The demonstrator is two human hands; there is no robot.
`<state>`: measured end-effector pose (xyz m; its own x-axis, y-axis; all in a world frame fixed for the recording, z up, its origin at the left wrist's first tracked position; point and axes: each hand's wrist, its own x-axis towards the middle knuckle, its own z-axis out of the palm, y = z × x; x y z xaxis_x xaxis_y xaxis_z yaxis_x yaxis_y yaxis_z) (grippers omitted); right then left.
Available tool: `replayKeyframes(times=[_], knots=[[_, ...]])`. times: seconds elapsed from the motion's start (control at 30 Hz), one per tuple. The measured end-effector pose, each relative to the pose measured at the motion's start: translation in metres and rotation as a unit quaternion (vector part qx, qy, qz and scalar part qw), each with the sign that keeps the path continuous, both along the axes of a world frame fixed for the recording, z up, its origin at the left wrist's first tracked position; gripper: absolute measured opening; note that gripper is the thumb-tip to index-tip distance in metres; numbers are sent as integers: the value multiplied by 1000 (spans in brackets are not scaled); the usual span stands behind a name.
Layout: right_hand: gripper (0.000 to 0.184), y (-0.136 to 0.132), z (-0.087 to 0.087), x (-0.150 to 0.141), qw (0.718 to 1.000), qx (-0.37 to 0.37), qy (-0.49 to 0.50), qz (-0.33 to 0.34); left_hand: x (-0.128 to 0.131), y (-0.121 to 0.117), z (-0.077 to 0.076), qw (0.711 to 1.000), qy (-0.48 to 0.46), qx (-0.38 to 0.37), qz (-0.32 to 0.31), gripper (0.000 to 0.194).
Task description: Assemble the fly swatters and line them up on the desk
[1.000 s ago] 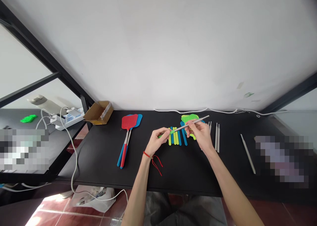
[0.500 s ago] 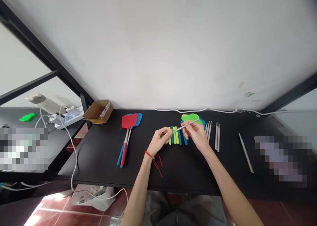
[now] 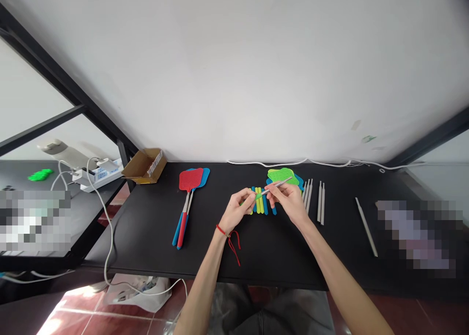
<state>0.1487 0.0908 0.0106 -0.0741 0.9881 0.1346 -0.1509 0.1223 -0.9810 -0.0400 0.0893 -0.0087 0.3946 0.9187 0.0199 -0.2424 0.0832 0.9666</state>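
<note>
Black counter [image 3: 234, 256], two hands gripping a steel rod [image 3: 278, 185]

Near the middle of the counter, the left hand [image 3: 238, 209] is curled closed around a short green handle [image 3: 258, 195] at the rod's near end. The right hand [image 3: 287, 198] pinches the rod, thumb and fingertips pressed together on the shaft. The rod slants up to the right, over a row of yellow and blue handles [image 3: 259, 201] lying side by side just beneath the hands. Beyond them, toward the back edge, green mesh swatter heads [image 3: 282, 176] overlap blue ones. Grey rods [image 3: 321, 203] lie to the right, with another [image 3: 366, 233] nearer the right end. To the left lies a red swatter [image 3: 190, 180] over a blue swatter [image 3: 202, 177]. A red string [image 3: 222, 231] circles the left wrist. A cardboard box [image 3: 144, 166] sits at the back left corner.
</note>
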Motion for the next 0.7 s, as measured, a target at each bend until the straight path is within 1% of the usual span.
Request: replayKeyframes(times=[0.3,0.5,0.7], knots=[[34,0,0,2,1000,-14,17,21,3,-1,1,999,-19,-6,-25,36],[33,0,-2,3,999,-14,20,20,3,-3,3,999,-26,-1,-47,35],[34,0,1,0,998,-28,22,45,5,-4,5,998,-30,-5,-52,35]])
